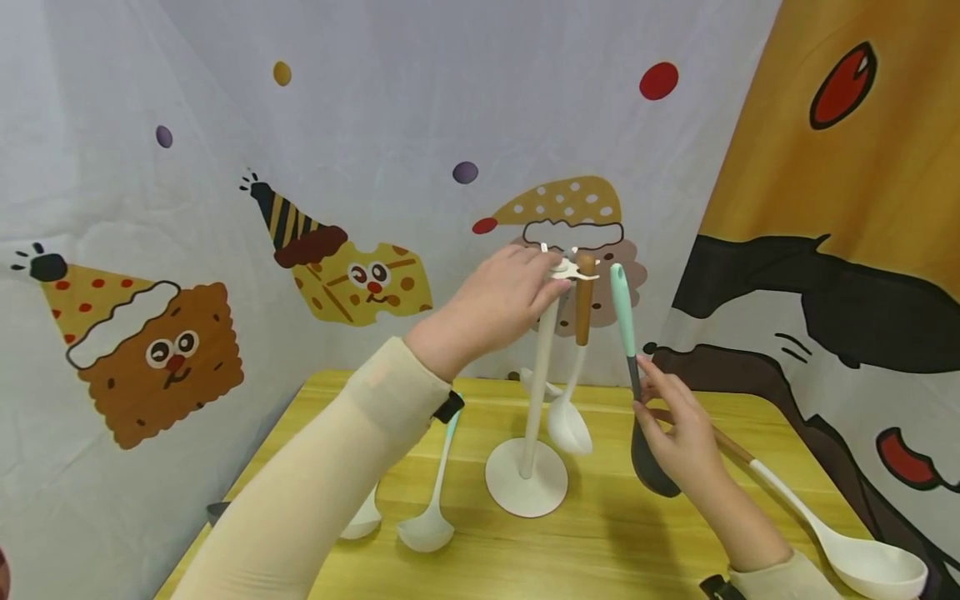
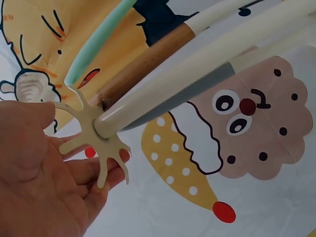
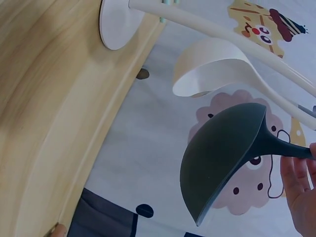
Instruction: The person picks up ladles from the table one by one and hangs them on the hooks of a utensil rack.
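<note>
My left hand holds the hooked top of a white utensil stand; in the left wrist view its thumb and fingers are around the hook arms. A white ladle with a wooden handle hangs from the stand. Behind the pole hangs another utensil with a grey handle. My right hand pinches the shaft of a dark ladle with a mint handle. That ladle is upright, bowl down, above the table, its handle end beside the hooks.
On the wooden table, a white ladle with a mint handle and another white utensil lie left of the stand. A large white spoon with a wooden handle lies at the right. A printed cloth hangs behind.
</note>
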